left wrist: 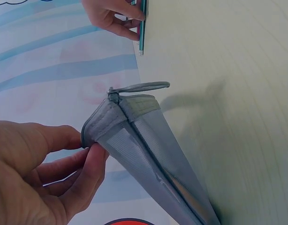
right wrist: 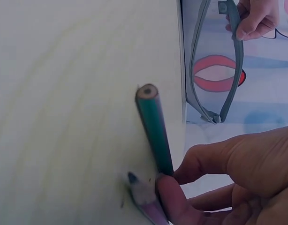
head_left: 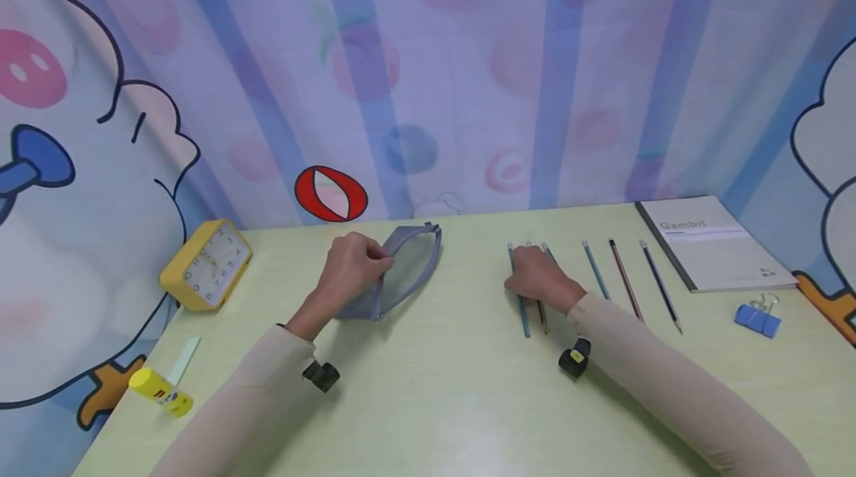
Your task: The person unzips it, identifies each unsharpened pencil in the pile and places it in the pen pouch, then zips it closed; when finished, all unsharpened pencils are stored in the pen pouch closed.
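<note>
My left hand pinches the upper edge of a grey zip pencil case between thumb and fingers. Its zipped mouth gapes toward the right in the head view, and a pull loop hangs at one end. My right hand is low over the table, thumb and finger pinching a green pencil with a flat, unsharpened end. Beside it, a sharpened pencil runs under the fingers, partly hidden. To the right lie a teal pencil, a dark red pencil and a dark blue pencil.
At the back right is a notebook, with a blue binder clip in front of it. A yellow clock stands at the left, behind a yellow glue stick and a pale strip. Printed curtains border the table.
</note>
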{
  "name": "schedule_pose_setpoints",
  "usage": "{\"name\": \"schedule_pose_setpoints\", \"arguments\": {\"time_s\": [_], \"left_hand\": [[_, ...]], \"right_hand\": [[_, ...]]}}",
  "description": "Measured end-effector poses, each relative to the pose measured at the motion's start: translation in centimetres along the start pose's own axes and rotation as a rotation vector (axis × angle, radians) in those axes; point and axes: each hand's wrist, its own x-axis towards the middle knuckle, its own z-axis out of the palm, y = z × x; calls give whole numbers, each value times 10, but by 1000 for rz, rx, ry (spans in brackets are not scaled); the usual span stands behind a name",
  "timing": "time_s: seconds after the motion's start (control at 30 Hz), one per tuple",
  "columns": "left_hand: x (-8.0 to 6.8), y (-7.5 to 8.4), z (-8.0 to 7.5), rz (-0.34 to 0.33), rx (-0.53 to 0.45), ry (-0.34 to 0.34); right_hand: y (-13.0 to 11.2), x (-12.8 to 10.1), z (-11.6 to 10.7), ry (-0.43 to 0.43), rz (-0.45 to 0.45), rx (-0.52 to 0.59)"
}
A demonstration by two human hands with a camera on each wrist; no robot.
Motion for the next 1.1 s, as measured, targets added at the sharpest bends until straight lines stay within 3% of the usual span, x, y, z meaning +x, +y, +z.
{"name": "schedule_pose_setpoints", "arguments": {"time_s": [0.4,0.67,0.87,1.1], "left_hand": [[0,1,1,-4,-11,3],[-1,0,3,9,-10,0],[0,0,2,22,-14,5],[2,3,1,11,-12,16]], "right_hand": [[-1,1,1,-3,7,-40],[-2,1,-5,-33,-27,66],[-17,6,-9,-81,-79,251],[-39,16,0,-227,-88,706]]}}
